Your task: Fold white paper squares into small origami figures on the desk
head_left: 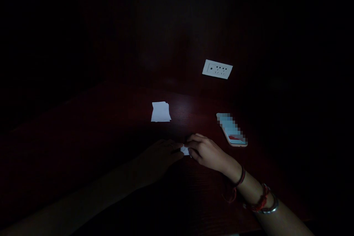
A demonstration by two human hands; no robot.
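A small piece of white paper [184, 150] with crease lines lies on the dark red table [132, 107], between my two hands. From its left side, my left hand [166, 153], deep in shadow, grips it with thumb and fingers. My right hand [206, 151] is brightly lit, its bent fingers closed on the paper's right edge. Part of the paper is covered by the fingertips. Beyond my hands lies a stack of white paper sheets [160, 112] with uneven edges.
To the right, a phone [232, 129] in a pale case lies face up, its screen lit and blurred out. A white wall socket [217, 69] is mounted on the dark panel behind the table. Most surroundings are too dark to make out.
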